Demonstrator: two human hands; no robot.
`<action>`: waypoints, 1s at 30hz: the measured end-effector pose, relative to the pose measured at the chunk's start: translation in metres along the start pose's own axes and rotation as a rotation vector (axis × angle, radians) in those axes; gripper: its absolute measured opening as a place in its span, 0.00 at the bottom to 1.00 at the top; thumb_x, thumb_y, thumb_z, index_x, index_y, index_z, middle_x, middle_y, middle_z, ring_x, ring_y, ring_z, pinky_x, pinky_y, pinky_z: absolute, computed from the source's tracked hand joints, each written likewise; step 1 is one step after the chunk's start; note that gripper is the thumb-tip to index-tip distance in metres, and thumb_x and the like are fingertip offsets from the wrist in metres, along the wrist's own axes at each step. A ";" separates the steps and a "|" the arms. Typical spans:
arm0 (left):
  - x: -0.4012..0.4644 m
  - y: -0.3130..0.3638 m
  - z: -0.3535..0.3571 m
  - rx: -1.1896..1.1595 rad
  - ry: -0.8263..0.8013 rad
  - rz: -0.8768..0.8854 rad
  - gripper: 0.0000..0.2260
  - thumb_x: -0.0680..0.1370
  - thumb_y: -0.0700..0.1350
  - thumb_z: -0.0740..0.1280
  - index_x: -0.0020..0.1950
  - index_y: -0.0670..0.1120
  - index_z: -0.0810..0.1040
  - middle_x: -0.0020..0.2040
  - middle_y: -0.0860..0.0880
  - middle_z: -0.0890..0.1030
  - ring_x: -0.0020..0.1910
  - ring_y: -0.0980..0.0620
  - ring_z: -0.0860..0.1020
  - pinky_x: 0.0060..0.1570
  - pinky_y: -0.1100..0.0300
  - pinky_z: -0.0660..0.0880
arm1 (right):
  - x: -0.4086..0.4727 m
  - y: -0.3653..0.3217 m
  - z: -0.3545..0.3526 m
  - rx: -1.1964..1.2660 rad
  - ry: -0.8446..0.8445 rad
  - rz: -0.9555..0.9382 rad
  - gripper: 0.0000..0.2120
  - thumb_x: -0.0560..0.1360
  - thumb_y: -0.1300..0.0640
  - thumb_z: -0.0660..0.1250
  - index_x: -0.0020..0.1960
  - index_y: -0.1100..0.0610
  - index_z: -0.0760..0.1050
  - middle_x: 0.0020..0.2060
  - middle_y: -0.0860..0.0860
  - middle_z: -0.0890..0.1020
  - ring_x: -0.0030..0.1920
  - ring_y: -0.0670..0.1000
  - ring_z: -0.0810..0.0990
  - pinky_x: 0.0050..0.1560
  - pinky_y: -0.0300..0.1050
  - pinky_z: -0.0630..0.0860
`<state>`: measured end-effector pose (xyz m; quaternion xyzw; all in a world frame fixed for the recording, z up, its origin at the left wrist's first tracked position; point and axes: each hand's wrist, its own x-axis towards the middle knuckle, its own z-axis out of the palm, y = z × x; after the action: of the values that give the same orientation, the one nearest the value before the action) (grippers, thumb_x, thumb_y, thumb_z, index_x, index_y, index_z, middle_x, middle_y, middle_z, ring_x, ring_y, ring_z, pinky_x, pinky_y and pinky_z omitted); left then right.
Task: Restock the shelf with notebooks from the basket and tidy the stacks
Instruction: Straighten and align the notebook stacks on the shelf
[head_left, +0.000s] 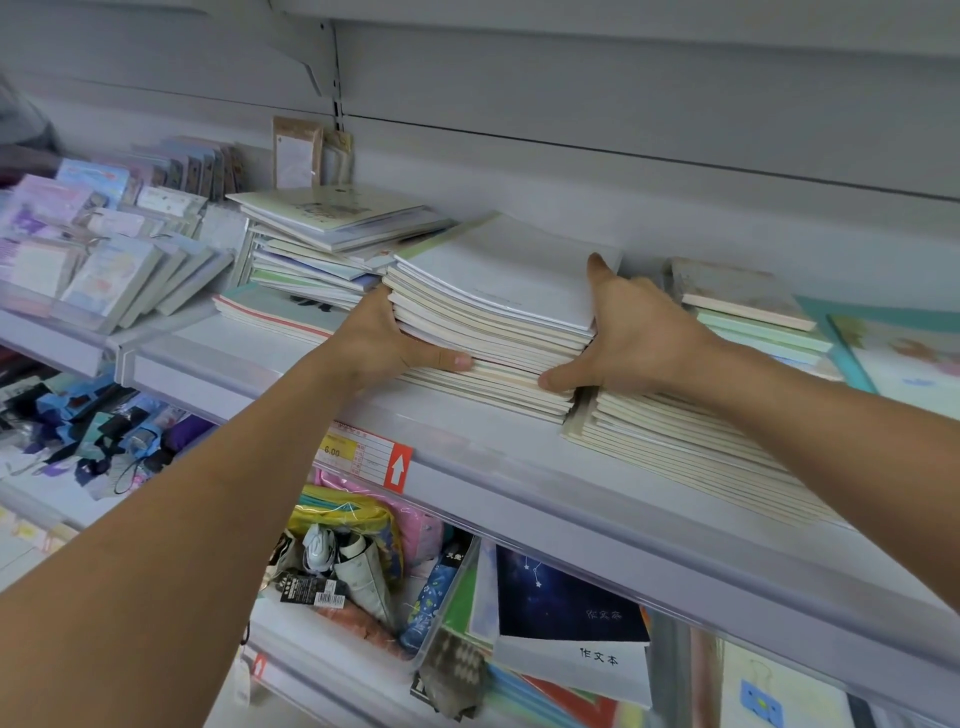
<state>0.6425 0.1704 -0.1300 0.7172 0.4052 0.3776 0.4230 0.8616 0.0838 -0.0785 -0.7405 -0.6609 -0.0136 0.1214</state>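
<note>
Left hand (387, 340) & right hand (631, 335) both clamp the notebook stack (493, 317) on the shelf (467, 452): squeeze sides evenly, square edges w/ the right-hand pile (691, 447).

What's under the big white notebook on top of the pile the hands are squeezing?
Under the white notebook lies a tall stack of notebooks; only their cream page edges show, covers hidden. The left hand and right hand grip its sides. It rests on the shelf.
</note>
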 end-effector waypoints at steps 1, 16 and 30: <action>0.001 -0.001 -0.001 -0.005 -0.002 -0.004 0.23 0.63 0.38 0.80 0.52 0.52 0.76 0.46 0.58 0.82 0.37 0.72 0.79 0.35 0.79 0.72 | -0.001 -0.001 0.001 -0.010 0.022 -0.001 0.64 0.60 0.36 0.78 0.79 0.61 0.45 0.41 0.48 0.75 0.42 0.47 0.74 0.41 0.45 0.76; 0.009 -0.016 -0.011 0.008 0.055 0.019 0.23 0.63 0.39 0.80 0.56 0.45 0.80 0.49 0.54 0.84 0.46 0.62 0.83 0.48 0.68 0.79 | -0.001 -0.001 -0.002 -0.017 0.024 -0.011 0.54 0.58 0.34 0.78 0.72 0.62 0.60 0.38 0.49 0.76 0.38 0.44 0.73 0.32 0.46 0.73; 0.009 -0.015 -0.012 0.018 0.136 0.075 0.25 0.58 0.39 0.83 0.52 0.45 0.80 0.48 0.51 0.85 0.48 0.56 0.84 0.50 0.60 0.80 | 0.012 0.004 -0.029 0.465 -0.110 0.198 0.48 0.58 0.24 0.71 0.65 0.56 0.70 0.58 0.47 0.77 0.60 0.53 0.76 0.55 0.46 0.72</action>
<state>0.6315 0.1872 -0.1372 0.7084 0.4091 0.4375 0.3734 0.8712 0.0896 -0.0488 -0.7534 -0.5761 0.1907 0.2531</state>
